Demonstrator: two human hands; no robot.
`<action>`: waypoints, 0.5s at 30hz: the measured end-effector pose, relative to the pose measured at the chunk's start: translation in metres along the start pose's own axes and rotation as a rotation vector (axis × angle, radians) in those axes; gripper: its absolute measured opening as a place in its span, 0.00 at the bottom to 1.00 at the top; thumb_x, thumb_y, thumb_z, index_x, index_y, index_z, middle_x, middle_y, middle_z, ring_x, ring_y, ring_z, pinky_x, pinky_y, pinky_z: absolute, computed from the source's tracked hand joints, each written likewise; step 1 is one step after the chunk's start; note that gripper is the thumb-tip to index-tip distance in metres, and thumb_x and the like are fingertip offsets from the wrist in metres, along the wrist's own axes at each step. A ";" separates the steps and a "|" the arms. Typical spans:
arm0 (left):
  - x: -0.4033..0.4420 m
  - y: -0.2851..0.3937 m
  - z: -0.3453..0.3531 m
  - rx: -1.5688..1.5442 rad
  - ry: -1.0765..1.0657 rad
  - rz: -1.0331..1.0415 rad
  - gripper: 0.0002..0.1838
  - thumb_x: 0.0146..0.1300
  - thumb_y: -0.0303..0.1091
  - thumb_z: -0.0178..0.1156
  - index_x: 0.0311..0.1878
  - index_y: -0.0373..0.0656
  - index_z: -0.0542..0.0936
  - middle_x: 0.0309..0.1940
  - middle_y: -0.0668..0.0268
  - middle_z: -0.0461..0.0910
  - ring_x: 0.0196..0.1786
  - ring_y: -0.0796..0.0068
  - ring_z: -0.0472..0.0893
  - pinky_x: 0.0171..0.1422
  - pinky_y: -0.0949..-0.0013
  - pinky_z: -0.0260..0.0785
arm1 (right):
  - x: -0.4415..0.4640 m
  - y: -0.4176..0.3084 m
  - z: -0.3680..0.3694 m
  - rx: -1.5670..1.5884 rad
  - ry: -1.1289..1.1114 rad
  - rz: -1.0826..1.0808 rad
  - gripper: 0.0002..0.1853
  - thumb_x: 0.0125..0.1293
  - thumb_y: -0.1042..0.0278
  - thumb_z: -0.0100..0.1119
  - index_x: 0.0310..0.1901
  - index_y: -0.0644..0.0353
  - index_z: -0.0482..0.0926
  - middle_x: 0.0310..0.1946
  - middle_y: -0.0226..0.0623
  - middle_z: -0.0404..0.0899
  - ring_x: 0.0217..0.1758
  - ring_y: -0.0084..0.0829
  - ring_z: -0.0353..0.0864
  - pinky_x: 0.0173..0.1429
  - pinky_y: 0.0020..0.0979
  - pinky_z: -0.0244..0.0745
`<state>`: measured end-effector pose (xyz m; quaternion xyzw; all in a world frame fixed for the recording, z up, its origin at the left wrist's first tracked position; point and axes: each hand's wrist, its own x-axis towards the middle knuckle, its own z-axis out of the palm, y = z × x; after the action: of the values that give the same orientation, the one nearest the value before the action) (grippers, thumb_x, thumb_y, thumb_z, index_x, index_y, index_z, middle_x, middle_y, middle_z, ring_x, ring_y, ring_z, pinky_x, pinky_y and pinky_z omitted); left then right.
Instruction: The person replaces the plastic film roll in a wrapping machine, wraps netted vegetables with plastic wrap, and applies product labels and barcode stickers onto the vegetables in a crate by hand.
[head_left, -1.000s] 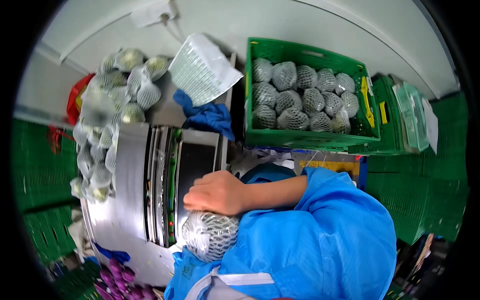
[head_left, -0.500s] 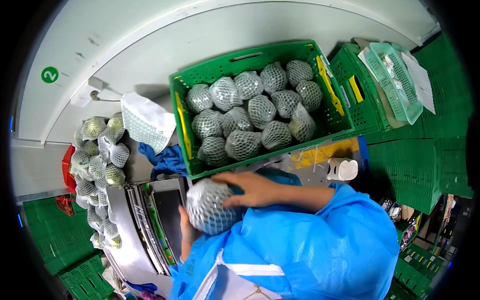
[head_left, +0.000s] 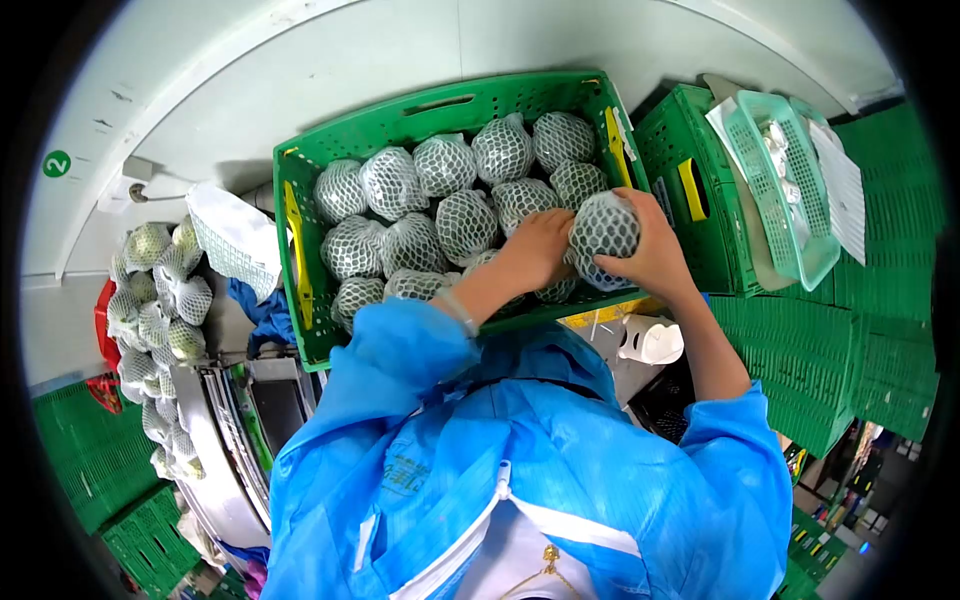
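Near the front right corner of the green crate [head_left: 440, 103], a round fruit in a white foam net [head_left: 604, 232] sits between my two hands. My right hand [head_left: 655, 245] wraps its right side, thumb across the front. Against its left side my left hand [head_left: 540, 250] is curled, with the fingertips partly hidden. Several similar netted fruits [head_left: 466, 226] fill the crate in rows. My left forearm covers part of the front row.
On the left lies a pile of netted fruits [head_left: 150, 320] beside a pale basket holding white sheets [head_left: 235, 240]. To the right, another green crate [head_left: 690, 190] carries a light green basket [head_left: 785, 185]. A white container [head_left: 650, 340] stands below the crate's front edge.
The netted fruit has gone from in front of my body up and right, into the crate's front right area. Both hands moved with it. The view has shifted, so the crate appears further left.
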<state>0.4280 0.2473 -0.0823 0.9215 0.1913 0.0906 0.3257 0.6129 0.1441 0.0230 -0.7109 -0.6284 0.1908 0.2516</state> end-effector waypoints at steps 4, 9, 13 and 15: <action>0.003 -0.009 0.025 0.377 -0.147 -0.029 0.32 0.56 0.53 0.68 0.64 0.56 0.77 0.65 0.62 0.72 0.74 0.54 0.64 0.76 0.39 0.52 | 0.008 0.035 0.021 -0.412 -0.164 -0.149 0.46 0.38 0.55 0.77 0.63 0.57 0.68 0.57 0.49 0.71 0.60 0.53 0.72 0.65 0.47 0.67; -0.005 -0.009 0.028 0.346 -0.207 -0.153 0.35 0.55 0.59 0.67 0.66 0.59 0.75 0.71 0.63 0.67 0.77 0.55 0.59 0.76 0.38 0.50 | 0.014 0.068 0.050 -0.371 -0.361 -0.082 0.48 0.39 0.60 0.77 0.65 0.60 0.66 0.62 0.54 0.67 0.65 0.56 0.69 0.69 0.48 0.67; 0.001 -0.016 0.044 0.314 -0.191 -0.177 0.35 0.55 0.58 0.66 0.66 0.59 0.74 0.72 0.62 0.65 0.77 0.55 0.60 0.74 0.38 0.52 | 0.028 0.095 0.054 -0.345 -0.493 -0.059 0.51 0.43 0.60 0.79 0.69 0.63 0.61 0.66 0.56 0.65 0.68 0.56 0.66 0.71 0.46 0.66; -0.005 -0.017 0.044 0.267 -0.177 -0.164 0.35 0.56 0.57 0.66 0.67 0.58 0.74 0.73 0.61 0.64 0.76 0.55 0.60 0.74 0.37 0.53 | 0.030 0.088 0.048 -0.451 -0.575 -0.089 0.51 0.44 0.57 0.80 0.69 0.64 0.61 0.66 0.54 0.65 0.70 0.55 0.65 0.72 0.46 0.65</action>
<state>0.4318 0.2323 -0.1271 0.9423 0.2466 -0.0441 0.2221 0.6591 0.1720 -0.0670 -0.6376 -0.7301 0.2284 -0.0904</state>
